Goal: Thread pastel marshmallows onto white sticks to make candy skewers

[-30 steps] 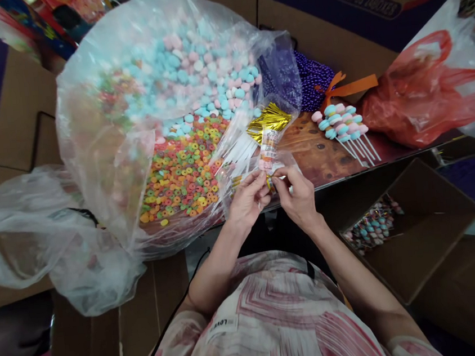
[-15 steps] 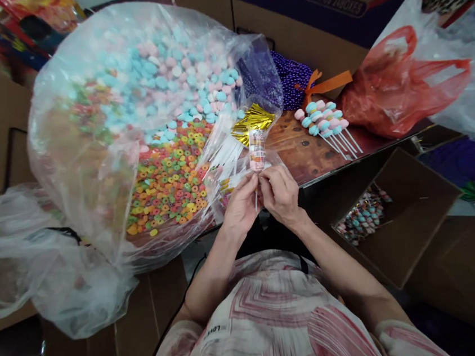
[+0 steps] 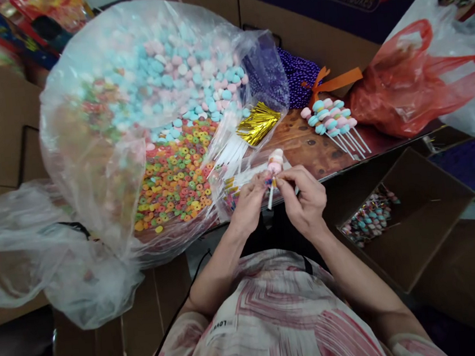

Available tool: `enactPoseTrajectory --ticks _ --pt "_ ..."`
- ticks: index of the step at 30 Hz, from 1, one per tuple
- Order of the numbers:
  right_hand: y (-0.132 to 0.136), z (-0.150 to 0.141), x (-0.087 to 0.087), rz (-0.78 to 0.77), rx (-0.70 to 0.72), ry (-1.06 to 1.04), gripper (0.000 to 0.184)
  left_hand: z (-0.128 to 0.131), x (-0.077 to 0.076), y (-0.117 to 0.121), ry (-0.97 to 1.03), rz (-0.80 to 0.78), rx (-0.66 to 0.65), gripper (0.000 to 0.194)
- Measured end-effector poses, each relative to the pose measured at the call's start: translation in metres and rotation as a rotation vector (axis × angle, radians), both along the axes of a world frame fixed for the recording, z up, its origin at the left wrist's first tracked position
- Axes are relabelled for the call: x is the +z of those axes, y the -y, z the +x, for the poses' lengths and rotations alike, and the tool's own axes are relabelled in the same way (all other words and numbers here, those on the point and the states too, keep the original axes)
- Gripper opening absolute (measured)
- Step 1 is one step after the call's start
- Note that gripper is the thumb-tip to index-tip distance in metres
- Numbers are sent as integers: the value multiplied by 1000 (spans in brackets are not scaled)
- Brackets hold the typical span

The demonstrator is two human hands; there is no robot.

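Between both hands is a candy stick (image 3: pixel 275 164), pale pink and white on a white stick, apparently inside a small printed wrapper. Its neck is pinched in the fingers of my left hand (image 3: pixel 249 204). My right hand (image 3: pixel 308 200) is closed with thumb and finger at the same neck, where a small yellow-gold strip shows, probably a tie. The fingers partly hide it. Just behind lies a fan of gold metallic ties (image 3: pixel 258 123), near a bundle of white sticks (image 3: pixel 224 154). Small printed packets (image 3: pixel 231 189) lie beside my left hand.
A big clear bag (image 3: pixel 56 67) holds pink and blue candies (image 3: pixel 184 70) and ring candies (image 3: pixel 173 179). Finished-looking candy sticks (image 3: pixel 333 117) lie on the table (image 3: pixel 296 138) near purple beads (image 3: pixel 298 75) and a red bag (image 3: pixel 406 86). An open carton (image 3: pixel 429 226) at lower right contains wrapped sticks.
The candy stick has tilted and lowered between my hands. My right hand has moved right, and a yellow-gold strip now shows at the wrapper's neck. The view has shifted slightly.
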State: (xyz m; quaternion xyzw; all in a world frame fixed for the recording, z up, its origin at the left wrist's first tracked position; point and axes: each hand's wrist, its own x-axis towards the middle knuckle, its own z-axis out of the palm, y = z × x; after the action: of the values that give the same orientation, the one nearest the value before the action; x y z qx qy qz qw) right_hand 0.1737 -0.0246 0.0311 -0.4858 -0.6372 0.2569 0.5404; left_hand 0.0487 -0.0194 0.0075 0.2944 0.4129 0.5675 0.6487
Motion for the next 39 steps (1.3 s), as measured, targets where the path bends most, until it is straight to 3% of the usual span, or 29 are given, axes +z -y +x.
enactPoseTrajectory --ticks 4,8,12,15,17,19,22,25,28,31,34,39 --pt "24 7 -11 -263 4 -200 21 13 -1 7 -2 0 -51 28" --pt "53 19 -29 -433 4 -314 23 26 -5 15 -278 136 -88 17" --pt "68 57 -55 -475 -232 -739 20 12 -14 8 -760 337 -182 5" --pt "67 101 -74 -511 -432 -951 32 -13 -20 -3 -1212 251 -98 23" --pt "65 120 -82 -518 -548 -911 35 -27 -24 -10 -1387 204 -112 27" --pt "62 119 -84 -490 -578 -785 35 -34 -27 -16 -1431 189 -143 20" --pt "58 86 -78 -475 -386 -554 30 -35 -30 -22 -1371 153 -121 16" --pt "52 45 -72 -446 -169 -301 25 -36 -30 -26 -1284 135 -18 19" --pt "43 21 -69 -240 -160 -57 17 -39 -27 -29 -1127 182 72 21" --pt "33 13 -63 -62 -187 104 13 -41 -23 -31 -834 142 155 25" --pt "24 4 -53 -132 -98 70 15 -33 -17 -33 -428 16 243 24" --pt "8 -18 -43 -343 -25 -184 28 -4 -8 -33 141 -206 297 20"
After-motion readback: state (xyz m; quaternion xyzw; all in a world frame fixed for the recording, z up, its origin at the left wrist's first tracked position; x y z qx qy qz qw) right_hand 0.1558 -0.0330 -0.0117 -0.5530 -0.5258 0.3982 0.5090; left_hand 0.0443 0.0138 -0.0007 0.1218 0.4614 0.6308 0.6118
